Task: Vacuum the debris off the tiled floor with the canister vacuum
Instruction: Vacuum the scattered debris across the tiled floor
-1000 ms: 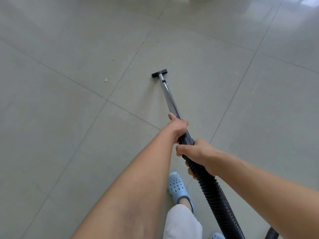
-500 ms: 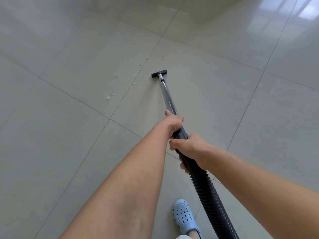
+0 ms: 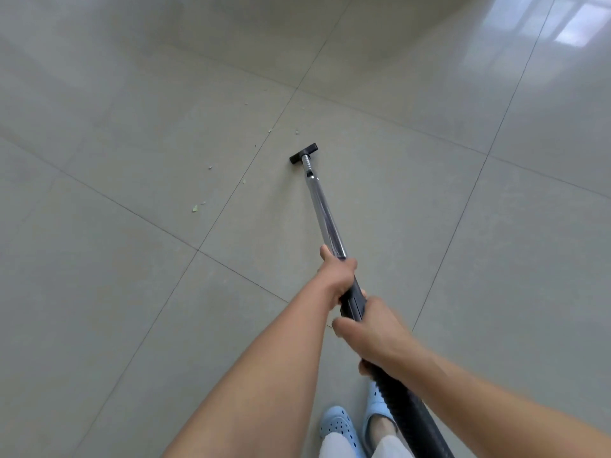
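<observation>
A shiny metal vacuum wand (image 3: 323, 206) runs from my hands down to a small black floor nozzle (image 3: 303, 153) resting on the grey tiled floor (image 3: 99, 292). My left hand (image 3: 337, 276) grips the wand where the metal meets the black handle. Just behind it, my right hand (image 3: 370, 335) grips the black handle at the top of the ribbed black hose (image 3: 410, 414). Small pale green crumbs of debris (image 3: 195, 208) lie to the left of the nozzle, and further bits (image 3: 296, 132) lie just beyond it. The canister is out of view.
My two feet in light blue perforated clogs (image 3: 337, 424) stand at the bottom, beside the hose. Dark grout lines cross the floor diagonally. A bright window reflection (image 3: 568, 28) shines on the tiles at the top right.
I have stepped forward, so both clogs now show at the bottom. The debris has drifted lower and closer in view, and the nozzle has moved nearer the far crumbs.
</observation>
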`<action>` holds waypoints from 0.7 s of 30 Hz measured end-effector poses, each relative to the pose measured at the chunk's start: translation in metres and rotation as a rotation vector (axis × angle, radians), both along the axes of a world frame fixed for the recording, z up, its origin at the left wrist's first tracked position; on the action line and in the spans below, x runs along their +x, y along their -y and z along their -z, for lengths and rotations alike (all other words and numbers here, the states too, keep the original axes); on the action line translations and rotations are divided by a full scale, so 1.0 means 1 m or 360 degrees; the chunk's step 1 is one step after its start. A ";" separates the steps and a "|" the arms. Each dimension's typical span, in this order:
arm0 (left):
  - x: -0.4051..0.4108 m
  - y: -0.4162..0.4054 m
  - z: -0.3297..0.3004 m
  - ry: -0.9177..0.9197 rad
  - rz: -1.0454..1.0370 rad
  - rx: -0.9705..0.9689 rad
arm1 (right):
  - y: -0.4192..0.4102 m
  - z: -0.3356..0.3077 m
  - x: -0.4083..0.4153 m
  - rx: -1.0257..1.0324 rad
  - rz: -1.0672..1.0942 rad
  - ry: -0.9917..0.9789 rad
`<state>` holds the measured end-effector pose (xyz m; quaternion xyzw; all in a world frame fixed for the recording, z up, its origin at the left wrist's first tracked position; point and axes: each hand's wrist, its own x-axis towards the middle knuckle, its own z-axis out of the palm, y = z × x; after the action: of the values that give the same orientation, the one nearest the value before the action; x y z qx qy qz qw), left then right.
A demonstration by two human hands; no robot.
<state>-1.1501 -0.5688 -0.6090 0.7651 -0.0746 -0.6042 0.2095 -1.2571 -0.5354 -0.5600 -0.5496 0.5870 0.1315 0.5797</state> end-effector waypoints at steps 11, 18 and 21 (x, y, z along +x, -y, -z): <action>0.043 0.089 0.011 0.0109 0.0121 0.0055 | 0.085 0.019 0.044 0.0015 0.0063 0.0077; 0.090 0.151 0.016 0.0113 0.0168 0.0067 | 0.143 0.022 0.093 -0.0042 0.0049 0.0005; 0.120 0.178 0.017 0.0105 0.0194 0.0071 | 0.168 0.022 0.123 -0.0039 0.0072 0.0015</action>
<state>-1.0306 -0.7466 -0.6256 0.7832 -0.1143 -0.5918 0.1526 -1.1343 -0.7035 -0.5823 -0.5439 0.5981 0.1084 0.5786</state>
